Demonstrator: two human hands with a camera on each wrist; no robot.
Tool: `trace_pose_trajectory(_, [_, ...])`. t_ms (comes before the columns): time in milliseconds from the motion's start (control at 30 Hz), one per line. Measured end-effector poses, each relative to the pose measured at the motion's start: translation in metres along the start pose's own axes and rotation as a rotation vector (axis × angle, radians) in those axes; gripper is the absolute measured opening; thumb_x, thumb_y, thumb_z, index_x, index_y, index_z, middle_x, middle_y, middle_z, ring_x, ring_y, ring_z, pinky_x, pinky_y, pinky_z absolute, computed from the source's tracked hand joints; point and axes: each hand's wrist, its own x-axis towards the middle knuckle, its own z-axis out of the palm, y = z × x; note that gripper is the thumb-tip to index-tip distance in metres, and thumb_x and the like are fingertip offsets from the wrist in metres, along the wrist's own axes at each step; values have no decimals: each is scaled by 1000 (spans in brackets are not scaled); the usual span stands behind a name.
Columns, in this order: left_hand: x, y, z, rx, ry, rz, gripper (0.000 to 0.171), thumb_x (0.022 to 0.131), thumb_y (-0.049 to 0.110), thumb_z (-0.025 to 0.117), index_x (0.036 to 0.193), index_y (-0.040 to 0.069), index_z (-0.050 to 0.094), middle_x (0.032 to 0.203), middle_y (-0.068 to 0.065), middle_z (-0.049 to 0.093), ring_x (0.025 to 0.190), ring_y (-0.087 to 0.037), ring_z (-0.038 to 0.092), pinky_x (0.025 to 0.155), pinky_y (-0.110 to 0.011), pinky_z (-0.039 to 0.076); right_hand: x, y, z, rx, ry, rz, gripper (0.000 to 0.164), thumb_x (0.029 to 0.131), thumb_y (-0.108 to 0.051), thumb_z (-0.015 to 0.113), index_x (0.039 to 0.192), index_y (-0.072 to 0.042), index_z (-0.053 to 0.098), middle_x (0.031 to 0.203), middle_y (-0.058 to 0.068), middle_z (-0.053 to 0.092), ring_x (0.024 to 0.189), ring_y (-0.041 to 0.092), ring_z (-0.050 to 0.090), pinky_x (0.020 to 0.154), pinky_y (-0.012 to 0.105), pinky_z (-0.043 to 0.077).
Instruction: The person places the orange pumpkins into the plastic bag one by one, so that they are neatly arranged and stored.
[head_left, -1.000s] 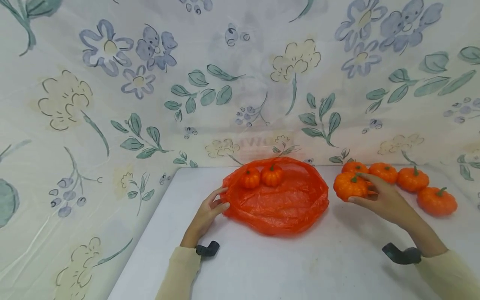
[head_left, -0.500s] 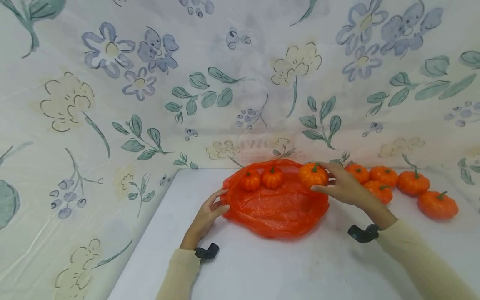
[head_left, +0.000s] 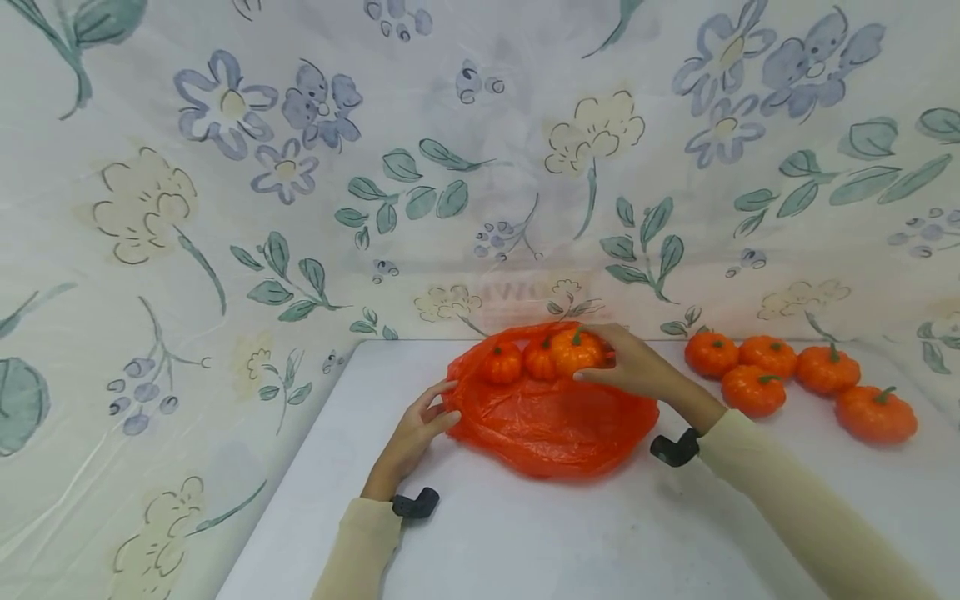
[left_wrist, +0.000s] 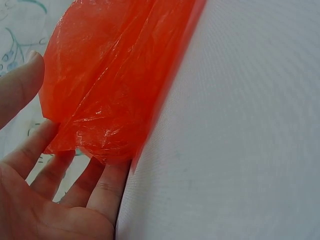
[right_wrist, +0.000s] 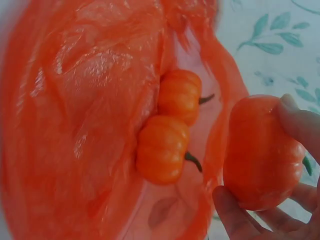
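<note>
An orange-red plastic bag (head_left: pixel 555 425) lies spread open on the white table (head_left: pixel 555 533). Two small toy pumpkins (head_left: pixel 501 365) with green stems sit side by side inside its far left part. My right hand (head_left: pixel 637 371) grips a third, orange pumpkin (head_left: pixel 576 354) between thumb and fingers, above the bag's opening; the right wrist view shows this held pumpkin (right_wrist: pixel 262 155) apart from the two in the bag. My left hand (head_left: pixel 408 429) is at the bag's left edge. Its extended fingers (left_wrist: pixel 107 185) touch the plastic, with the thumb standing away from it.
Several more toy pumpkins (head_left: pixel 828 369) rest in a loose group on the table's far right. A floral-patterned sheet (head_left: pixel 510 167) hangs behind the table and along its left side.
My right hand has carried the pumpkin leftward from beside the right-hand group to over the bag. My left hand and the bag have stayed almost where they were.
</note>
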Motion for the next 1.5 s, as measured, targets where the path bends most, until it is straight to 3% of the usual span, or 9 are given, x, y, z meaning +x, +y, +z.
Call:
trace_pose_trajectory(233, [0,2,-1,-18,2,15,60,92,33,70,147,27,46,164,-2,29,148,-37,33,114,-55,39,21,-15,19,-56,-33,-70,81,84,-40,80,148,-7,43,149,17,46,128,34,50,102,51,52])
trace_pose_trajectory(467, [-1,0,1,-30,1,29,61,91,32,70,147,25,46,163,-3,31,146,-34,37,114,-52,40,35,-22,38,-50,-94,-23,81,83,-46,79,150,-19,42,150,7,45,129,29,50,103,50,53])
trace_pose_trajectory(900, [0,-5,1,-44,-4,29,60,92,30,70,147,26,47,162,-2,34,144,-32,41,114,-51,41,51,-31,71,-41,-120,21,81,83,-43,79,150,-15,42,146,7,48,127,26,50,106,46,50])
trace_pose_trajectory(1067, [1,-4,0,-39,-11,45,60,92,31,69,147,24,46,163,-3,32,145,-34,39,114,-52,40,55,-34,82,-58,-149,29,81,84,-47,78,151,-19,41,153,8,40,131,28,48,109,51,48])
trace_pose_trajectory(1300, [-1,-4,0,-65,-28,26,58,93,30,69,147,26,47,163,-1,32,144,-33,41,113,-50,42,55,-32,98,-91,-178,14,80,84,-50,76,151,-23,42,164,15,26,147,39,32,112,64,38])
trace_pose_trajectory(1500, [-2,-1,-1,-46,-25,33,58,93,32,68,146,27,46,163,-1,32,144,-33,40,114,-52,41,56,-31,108,-112,-181,-6,80,84,-48,77,150,-19,42,154,16,38,134,34,47,109,58,45])
